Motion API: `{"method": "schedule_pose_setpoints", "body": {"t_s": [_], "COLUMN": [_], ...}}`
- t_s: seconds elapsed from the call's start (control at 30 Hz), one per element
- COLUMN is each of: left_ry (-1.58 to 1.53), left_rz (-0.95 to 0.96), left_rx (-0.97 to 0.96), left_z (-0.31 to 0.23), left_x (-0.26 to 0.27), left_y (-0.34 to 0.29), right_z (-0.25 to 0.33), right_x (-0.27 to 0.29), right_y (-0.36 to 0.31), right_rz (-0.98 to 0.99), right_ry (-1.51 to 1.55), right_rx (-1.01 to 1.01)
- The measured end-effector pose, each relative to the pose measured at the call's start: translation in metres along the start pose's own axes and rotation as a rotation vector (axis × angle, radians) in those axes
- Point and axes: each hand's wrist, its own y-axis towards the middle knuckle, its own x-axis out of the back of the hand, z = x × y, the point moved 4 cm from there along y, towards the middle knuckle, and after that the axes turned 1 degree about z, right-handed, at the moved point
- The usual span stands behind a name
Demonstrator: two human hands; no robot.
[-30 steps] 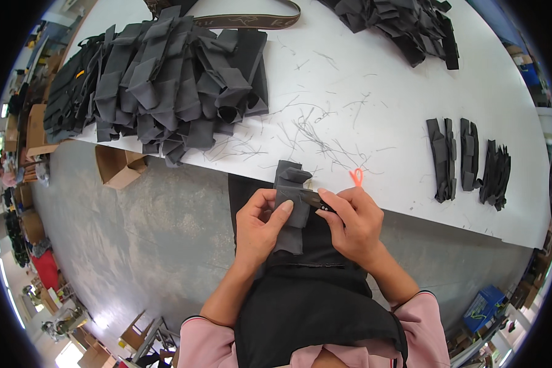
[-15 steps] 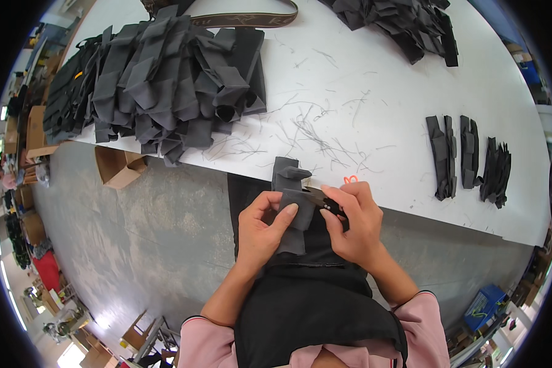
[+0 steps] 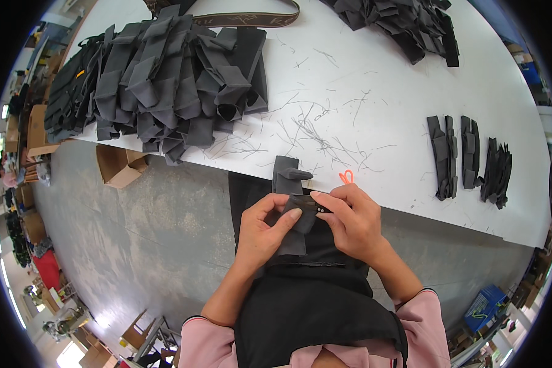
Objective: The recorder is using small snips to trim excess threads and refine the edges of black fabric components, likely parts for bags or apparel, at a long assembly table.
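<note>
Our black thread snips have shifted left to the dark-grey fabric strip, at the near edge of the white table. Our left hand pinches the strip, thumb on top; our right hand pinches the snips. Both forearms slant inward.

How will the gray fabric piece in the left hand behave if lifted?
The gray fabric piece probably bends but keeps some shape, as its folded tab stands out. It seems light: the left hand holds it in a simple pinch.
</note>
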Motion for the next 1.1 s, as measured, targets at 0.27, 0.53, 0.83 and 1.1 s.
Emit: {"method": "schedule_pose_setpoints", "body": {"t_s": [0.27,0.53,0.83,1.1], "left_ry": [-0.031,-0.022,-0.055,-0.071], "left_rz": [0.005,0.028,0.042,0.053], "left_rx": [0.047,0.037,0.048,0.080], "left_z": [0.0007,0.0024,0.0030,0.0059], "left_x": [0.0013,0.0007,0.0011,0.0020], "left_y": [0.0002,0.0012,0.0023,0.0022], "right_z": [-0.0002,0.0046,-0.0012,0.0038], "right_x": [0.0019,0.0031,-0.0002,0.0047], "right_y": [-0.0053,-0.0029,-0.0032,-0.0021], "right_rz": [-0.038,0.010,-0.009,0.038], "right_ry": [0.029,-0.048,0.122,-0.020], "right_rx": [-0.030,0.012,-0.089,0.000]}}
